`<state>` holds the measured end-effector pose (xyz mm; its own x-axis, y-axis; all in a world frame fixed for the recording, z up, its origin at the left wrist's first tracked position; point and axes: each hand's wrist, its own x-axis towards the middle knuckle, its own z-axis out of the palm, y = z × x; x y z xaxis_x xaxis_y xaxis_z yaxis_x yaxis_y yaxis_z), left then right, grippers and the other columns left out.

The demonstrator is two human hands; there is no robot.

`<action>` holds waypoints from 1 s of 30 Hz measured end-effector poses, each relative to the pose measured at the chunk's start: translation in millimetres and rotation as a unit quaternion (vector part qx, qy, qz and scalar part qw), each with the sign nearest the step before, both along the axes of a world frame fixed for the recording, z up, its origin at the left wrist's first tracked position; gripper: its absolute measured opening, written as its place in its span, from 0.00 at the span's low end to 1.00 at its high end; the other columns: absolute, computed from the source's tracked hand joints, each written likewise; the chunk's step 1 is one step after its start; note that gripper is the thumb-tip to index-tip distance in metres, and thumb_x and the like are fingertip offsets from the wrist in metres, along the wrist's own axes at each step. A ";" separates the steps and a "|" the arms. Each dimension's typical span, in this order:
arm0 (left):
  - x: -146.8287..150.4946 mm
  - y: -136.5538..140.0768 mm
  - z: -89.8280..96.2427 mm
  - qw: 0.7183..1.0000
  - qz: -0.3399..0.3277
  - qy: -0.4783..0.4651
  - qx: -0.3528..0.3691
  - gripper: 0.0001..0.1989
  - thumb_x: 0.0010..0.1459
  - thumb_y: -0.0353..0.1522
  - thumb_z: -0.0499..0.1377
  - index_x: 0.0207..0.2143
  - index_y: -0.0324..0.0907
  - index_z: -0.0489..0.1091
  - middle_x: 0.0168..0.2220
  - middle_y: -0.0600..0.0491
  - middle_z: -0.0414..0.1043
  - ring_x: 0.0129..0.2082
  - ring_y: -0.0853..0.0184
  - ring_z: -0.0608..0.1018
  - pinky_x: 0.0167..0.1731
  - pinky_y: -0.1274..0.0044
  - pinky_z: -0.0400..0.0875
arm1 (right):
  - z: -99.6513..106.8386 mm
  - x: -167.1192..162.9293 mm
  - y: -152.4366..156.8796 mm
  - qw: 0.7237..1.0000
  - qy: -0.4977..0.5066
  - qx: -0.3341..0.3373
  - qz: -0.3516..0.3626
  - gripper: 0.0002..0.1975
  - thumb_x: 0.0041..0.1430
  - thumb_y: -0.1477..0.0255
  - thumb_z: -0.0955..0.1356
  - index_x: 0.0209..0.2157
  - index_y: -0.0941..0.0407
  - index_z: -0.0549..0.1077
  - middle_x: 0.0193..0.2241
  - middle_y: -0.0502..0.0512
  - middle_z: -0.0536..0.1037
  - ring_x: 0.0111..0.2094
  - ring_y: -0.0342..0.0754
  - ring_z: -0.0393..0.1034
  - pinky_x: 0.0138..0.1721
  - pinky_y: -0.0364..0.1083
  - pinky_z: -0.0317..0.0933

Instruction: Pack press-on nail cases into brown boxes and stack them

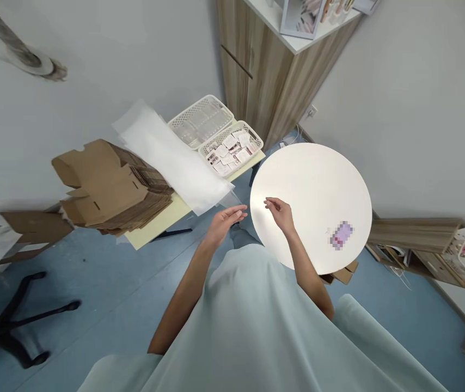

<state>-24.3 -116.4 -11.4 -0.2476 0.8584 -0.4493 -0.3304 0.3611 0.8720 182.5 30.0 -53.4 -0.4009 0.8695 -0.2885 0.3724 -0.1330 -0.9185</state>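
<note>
My left hand (223, 224) is in mid-air between the side table and the round table, fingers stretched forward and nothing visible in it. Just beyond it lies the near end of a stack of white translucent sheets (175, 163), apart from the fingers. Over the left part of the white round table (310, 185) is my right hand (281, 215), its fingers loosely bent and apart, with nothing seen between them. A pixelated purple item (341, 235) lies on that table, right of my right hand.
Flat brown cardboard boxes (105, 190) are piled on the pale yellow side table (157, 222). Behind the sheets stand a white basket of clear plastic pieces (202, 121) and a white basket of small cards (232, 149). A wooden cabinet (263, 71) stands behind; a black chair base (7, 324) is lower left.
</note>
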 end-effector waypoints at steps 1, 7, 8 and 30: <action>-12.3 7.8 -1.2 1.000 0.003 0.000 -0.001 0.26 0.64 0.52 0.69 0.56 0.46 0.85 0.62 0.45 0.83 0.61 0.51 0.84 0.67 0.59 0.77 | -6.3 -16.5 10.8 1.000 -0.010 0.007 0.005 0.19 0.69 0.54 0.72 0.50 0.51 0.85 0.48 0.58 0.90 0.48 0.56 0.86 0.58 0.56 0.77; -85.2 58.1 -1.4 0.999 0.024 -0.002 -0.021 0.27 0.62 0.51 0.72 0.57 0.45 0.85 0.62 0.44 0.83 0.61 0.51 0.84 0.67 0.60 0.76 | -37.5 -117.2 84.2 0.987 -0.135 0.074 0.049 0.16 0.72 0.61 0.70 0.53 0.53 0.85 0.49 0.59 0.89 0.45 0.56 0.84 0.57 0.54 0.75; -95.5 65.3 -0.8 0.999 0.028 0.000 -0.024 0.27 0.62 0.51 0.72 0.56 0.45 0.85 0.62 0.44 0.83 0.60 0.51 0.84 0.67 0.60 0.76 | -41.4 -132.8 97.6 0.982 -0.158 0.088 0.058 0.16 0.73 0.62 0.70 0.54 0.53 0.85 0.50 0.60 0.88 0.46 0.56 0.83 0.58 0.54 0.74; -214.6 110.9 3.2 0.995 0.070 -0.069 0.005 0.32 0.54 0.56 0.77 0.52 0.44 0.87 0.58 0.43 0.85 0.59 0.49 0.84 0.69 0.56 0.71 | -81.2 -246.9 221.8 0.776 -0.556 0.204 0.217 0.21 0.81 0.70 0.62 0.56 0.66 0.84 0.56 0.76 0.84 0.62 0.59 0.70 0.64 0.53 0.50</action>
<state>-238.9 -5.4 -8.3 -0.3021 0.8243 -0.4789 -0.4943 0.2941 0.8180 -64.5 251.8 -134.5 -0.3815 0.8327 -0.4013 0.8936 0.4434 0.0705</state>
